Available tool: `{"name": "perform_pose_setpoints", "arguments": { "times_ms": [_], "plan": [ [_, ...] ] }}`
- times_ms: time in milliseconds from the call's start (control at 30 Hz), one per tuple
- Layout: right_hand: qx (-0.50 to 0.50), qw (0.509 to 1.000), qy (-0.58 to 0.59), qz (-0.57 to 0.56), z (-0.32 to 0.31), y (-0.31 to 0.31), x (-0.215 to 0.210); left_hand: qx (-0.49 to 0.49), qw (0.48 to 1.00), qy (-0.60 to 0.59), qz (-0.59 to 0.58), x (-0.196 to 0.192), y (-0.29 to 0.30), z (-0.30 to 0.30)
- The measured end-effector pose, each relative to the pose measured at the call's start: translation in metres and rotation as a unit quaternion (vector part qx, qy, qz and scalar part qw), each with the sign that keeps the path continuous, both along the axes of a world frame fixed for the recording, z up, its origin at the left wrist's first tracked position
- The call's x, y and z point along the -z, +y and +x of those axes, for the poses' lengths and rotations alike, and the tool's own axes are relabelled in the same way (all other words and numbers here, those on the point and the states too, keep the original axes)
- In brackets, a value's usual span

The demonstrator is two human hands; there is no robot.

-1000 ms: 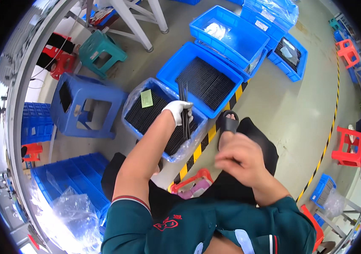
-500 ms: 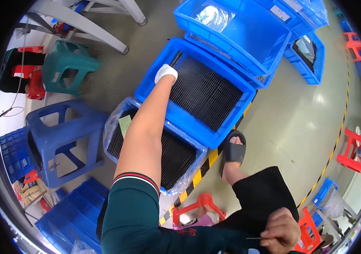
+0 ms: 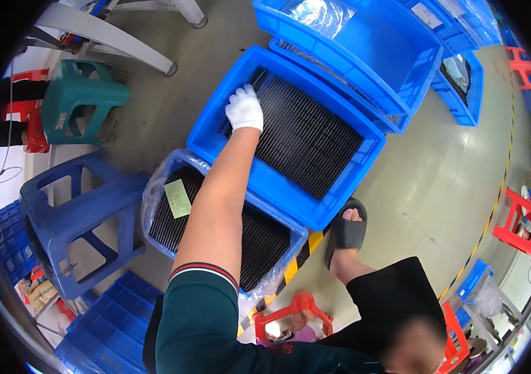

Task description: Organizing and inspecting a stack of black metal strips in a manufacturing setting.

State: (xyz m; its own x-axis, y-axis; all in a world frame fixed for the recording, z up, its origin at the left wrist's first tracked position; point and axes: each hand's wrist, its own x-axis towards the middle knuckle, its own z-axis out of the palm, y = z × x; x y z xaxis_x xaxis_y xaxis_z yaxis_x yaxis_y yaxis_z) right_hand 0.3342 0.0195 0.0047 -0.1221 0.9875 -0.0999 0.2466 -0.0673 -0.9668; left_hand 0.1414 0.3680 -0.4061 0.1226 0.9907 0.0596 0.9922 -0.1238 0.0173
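My left hand (image 3: 244, 110), in a white glove, is inside a blue plastic bin (image 3: 340, 209). Its fingers are curled over the left end of the rows of thin black strips (image 3: 309, 134), and dark strip ends show on either side of it. The part they grip is hidden under the glove. Low at the right, in front of my black shorts, is my bare right hand (image 3: 416, 349). It is blurred, so its fingers and anything in them cannot be made out.
Nearer stands a plastic-lined bin (image 3: 300, 235) of black strips with a green paper label (image 3: 177, 198). Stacked blue bins (image 3: 396, 56) rise beyond. A blue stool (image 3: 72, 218) and green stool (image 3: 85, 93) stand left, a red stool (image 3: 303, 303) close to me. Striped tape (image 3: 290, 269) crosses the floor.
My gloved left hand has shifted slightly, its back and knuckles now showing more. My right hand, earlier pinching a thin pin-like rod, is lower and blurred. The whole view has shifted a little.
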Motion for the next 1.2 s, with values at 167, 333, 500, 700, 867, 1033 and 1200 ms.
{"name": "perform_pose_setpoints", "arguments": {
  "times_ms": [167,333,500,700,867,1033,1200],
  "plan": [
    [-0.015,1.0,-0.001,0.007,-0.001,-0.001,-0.005,0.032,0.999,0.018,0.003,-0.025,-0.02,-0.015],
    [-0.018,1.0,0.012,0.01,-0.003,-0.002,-0.005,-0.011,0.998,0.0,-0.06,-0.026,-0.024,-0.037],
    [-0.018,1.0,0.013,0.008,-0.004,-0.002,-0.004,0.031,0.986,-0.04,-0.158,-0.026,-0.031,-0.033],
    [-0.023,1.0,0.02,0.003,-0.006,-0.002,-0.002,-0.04,0.988,-0.016,-0.148,-0.017,-0.011,-0.044],
    [-0.022,1.0,0.019,-0.003,-0.006,-0.004,-0.005,-0.083,0.981,-0.028,-0.174,-0.024,-0.014,-0.037],
    [-0.028,0.999,0.025,-0.01,-0.009,-0.011,-0.013,-0.061,0.976,-0.106,-0.178,-0.039,-0.027,-0.047],
    [-0.037,0.998,0.053,-0.003,-0.015,-0.026,-0.018,0.013,0.962,-0.257,0.089,-0.083,-0.082,-0.082]
  ]
}}
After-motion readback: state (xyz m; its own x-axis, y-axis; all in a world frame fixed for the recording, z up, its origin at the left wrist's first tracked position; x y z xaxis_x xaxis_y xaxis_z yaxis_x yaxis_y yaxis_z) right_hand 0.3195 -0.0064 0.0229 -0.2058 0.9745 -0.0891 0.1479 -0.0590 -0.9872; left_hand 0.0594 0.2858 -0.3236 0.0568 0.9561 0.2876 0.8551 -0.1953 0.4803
